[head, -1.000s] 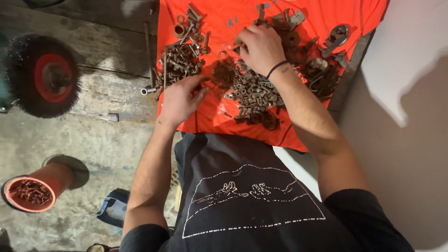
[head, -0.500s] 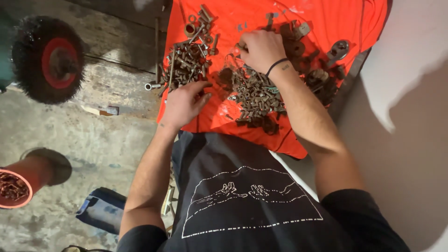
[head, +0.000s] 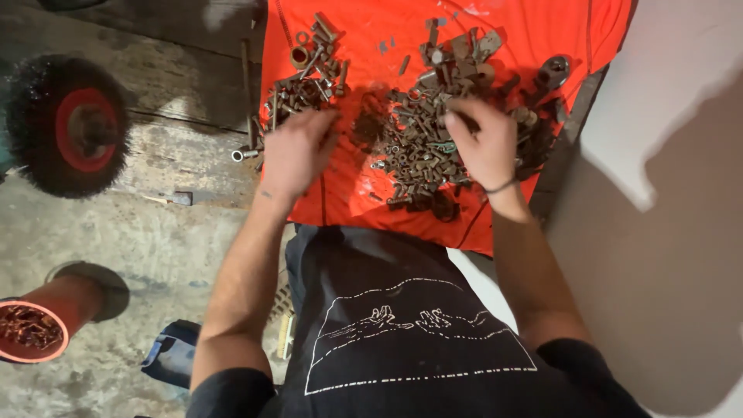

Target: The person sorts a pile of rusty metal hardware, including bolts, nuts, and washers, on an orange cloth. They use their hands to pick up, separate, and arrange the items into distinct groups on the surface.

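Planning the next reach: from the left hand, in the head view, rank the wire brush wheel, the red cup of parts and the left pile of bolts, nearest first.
From the left hand:
1. Left pile of bolts, at its fingertips.
2. Wire brush wheel, far left.
3. Red cup of parts, bottom left corner.

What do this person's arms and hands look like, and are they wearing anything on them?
Both forearms are bare, with short black sleeves ending at the upper arms. No gloves on either hand. The right hand has a thin dark band around the wrist. The left hand has a small dark mark near its wrist.

On the orange cloth (head: pixel 526 31) a small heap of rusty bolts (head: pixel 306 81) lies left of the large rusty hardware pile (head: pixel 433 131), with the round wire brush wheel (head: pixel 66 124) off the cloth to the left.
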